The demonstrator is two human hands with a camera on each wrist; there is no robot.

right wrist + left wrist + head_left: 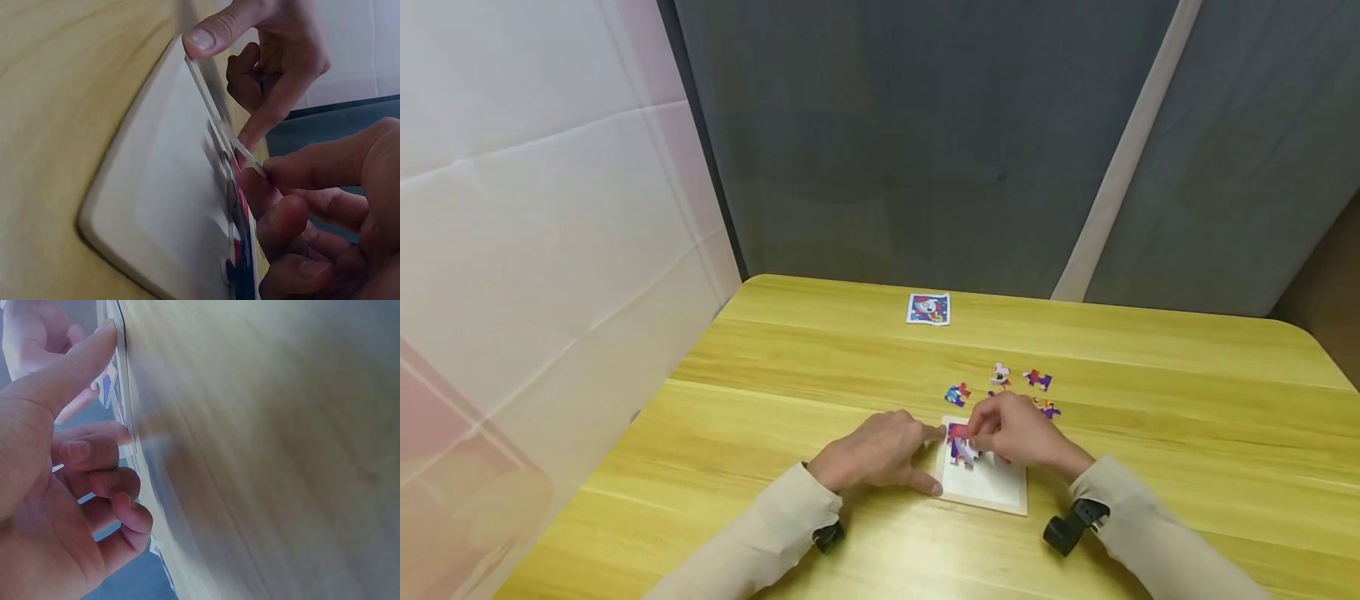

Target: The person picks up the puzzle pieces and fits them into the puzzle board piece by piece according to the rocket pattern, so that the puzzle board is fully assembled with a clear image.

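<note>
A white puzzle tray (992, 487) lies flat on the yellow table (790, 400). My left hand (936, 458) rests at its left edge, with thumb and index finger touching the rim (128, 419) and the other fingers loosely curled. My right hand (972, 433) is over the tray's far left corner and pinches a red and blue puzzle piece (957, 432) between thumb and index finger. The right wrist view shows that thin piece (249, 157) tilted up off the tray (162, 187). A few fitted pieces (964, 454) sit just below it.
Several loose puzzle pieces (957, 393) (1037, 380) lie just beyond the tray. A small picture card (928, 308) lies near the table's far edge. White sheeting (535, 250) hangs to the left and a grey curtain (925, 150) behind.
</note>
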